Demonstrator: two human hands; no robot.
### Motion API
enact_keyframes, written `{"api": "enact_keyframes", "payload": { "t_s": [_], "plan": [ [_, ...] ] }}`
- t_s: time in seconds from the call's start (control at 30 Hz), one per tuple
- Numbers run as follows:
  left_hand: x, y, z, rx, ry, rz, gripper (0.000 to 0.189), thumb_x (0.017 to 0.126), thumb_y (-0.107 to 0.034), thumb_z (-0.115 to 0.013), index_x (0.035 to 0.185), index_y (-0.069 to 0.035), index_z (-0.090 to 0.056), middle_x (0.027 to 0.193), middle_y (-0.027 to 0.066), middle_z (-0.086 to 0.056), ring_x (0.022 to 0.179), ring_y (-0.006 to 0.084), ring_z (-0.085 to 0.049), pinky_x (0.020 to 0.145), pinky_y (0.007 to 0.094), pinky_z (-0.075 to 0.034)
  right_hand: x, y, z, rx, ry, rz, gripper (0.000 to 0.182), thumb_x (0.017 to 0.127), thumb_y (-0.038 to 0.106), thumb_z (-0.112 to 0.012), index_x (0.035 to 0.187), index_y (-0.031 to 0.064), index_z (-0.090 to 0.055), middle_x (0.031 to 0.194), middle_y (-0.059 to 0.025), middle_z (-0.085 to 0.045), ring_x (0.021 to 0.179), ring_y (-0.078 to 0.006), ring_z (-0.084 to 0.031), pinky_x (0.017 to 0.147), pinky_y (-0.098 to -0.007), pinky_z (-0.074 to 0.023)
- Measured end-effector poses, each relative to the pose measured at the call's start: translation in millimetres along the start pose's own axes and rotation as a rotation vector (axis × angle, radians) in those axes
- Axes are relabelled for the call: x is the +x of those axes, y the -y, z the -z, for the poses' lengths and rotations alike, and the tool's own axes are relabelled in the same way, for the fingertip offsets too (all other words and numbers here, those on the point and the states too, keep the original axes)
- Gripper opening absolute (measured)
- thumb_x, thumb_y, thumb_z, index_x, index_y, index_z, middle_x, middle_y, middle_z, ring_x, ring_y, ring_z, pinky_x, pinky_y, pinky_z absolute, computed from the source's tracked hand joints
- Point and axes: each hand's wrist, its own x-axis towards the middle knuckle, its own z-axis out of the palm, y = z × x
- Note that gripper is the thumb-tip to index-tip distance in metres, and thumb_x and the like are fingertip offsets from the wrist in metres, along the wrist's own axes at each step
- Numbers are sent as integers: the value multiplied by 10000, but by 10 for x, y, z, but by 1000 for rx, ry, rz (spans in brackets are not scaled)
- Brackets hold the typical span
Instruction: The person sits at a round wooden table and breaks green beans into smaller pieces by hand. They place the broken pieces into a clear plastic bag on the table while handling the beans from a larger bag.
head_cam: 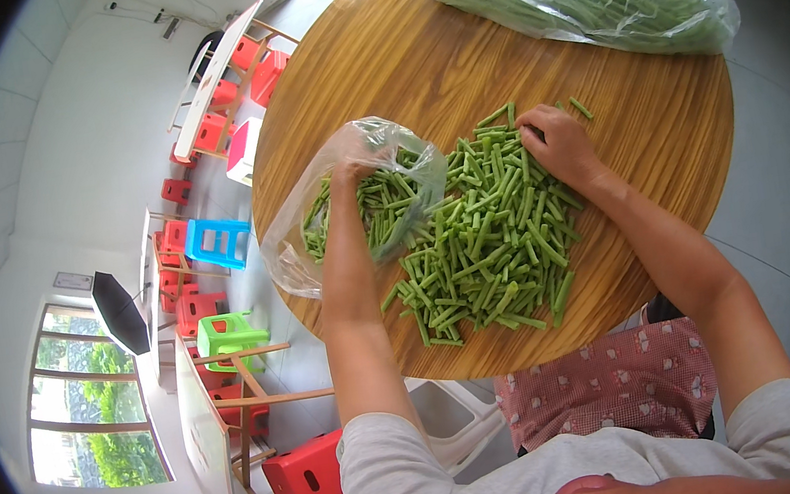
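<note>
A heap of cut green bean pieces [493, 241] is spread on the round wooden table [659, 134] before me. Left of it lies a clear plastic bag [290, 254] with more bean pieces [389, 202] inside. My left hand [359, 152] reaches into this bag; the film partly covers its fingers, so their grip is hidden. At the heap's far right edge, my right hand [560, 140] rests with curled fingers against the bean pieces. Whether it holds any of them is not visible. A few stray pieces [580, 107] lie just beyond that hand.
A large clear bag of long, uncut green beans [587, 0] lies at the table's far side. To the left stand folding tables [220, 82], red stools [305, 472], a blue stool [216, 243] and a green stool [229, 336]. A white plastic chair [457, 420] stands close by.
</note>
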Motion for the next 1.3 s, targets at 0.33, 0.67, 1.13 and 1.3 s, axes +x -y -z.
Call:
{"api": "enact_keyframes", "payload": {
  "t_s": [0.33, 0.67, 1.13, 1.3],
  "plan": [
    [-173, -138, -388, 396, -289, -213, 563, 632, -479, -645, 994, -58, -552, 969, 160, -541, 902, 243, -525, 719, 358, -429, 5, -38, -16, 3, -14, 7, 162, 757, 143, -495, 805, 16, -583, 798, -122, -565, 777, -277, -539, 693, -362, -426],
    [177, -142, -175, 161, -38, 73, 451, 648, -346, -639, 961, -30, -558, 817, 130, -570, 667, 198, -540, 582, 329, -442, 6, -29, 0, 17, -17, 7, 163, 755, 142, -493, 804, 15, -583, 793, -122, -567, 774, -288, -538, 688, -363, -426],
    [-358, -84, 164, -403, -149, 329, 402, 642, -268, -636, 947, -18, -562, 734, 102, -575, 546, 156, -519, 502, 302, -434, 9, -72, -6, 38, 1, 9, 162, 758, 139, -491, 815, 17, -583, 816, -120, -566, 810, -284, -530, 700, -368, -423],
    [-967, -239, 183, -797, -311, 467, 301, 619, -89, -599, 913, -24, -582, 662, 49, -569, 454, 106, -485, 433, 252, -417, 8, -97, -22, 67, 19, 2, 161, 762, 139, -489, 811, 18, -582, 823, -121, -563, 814, -285, -527, 702, -370, -423]
  ]
}}
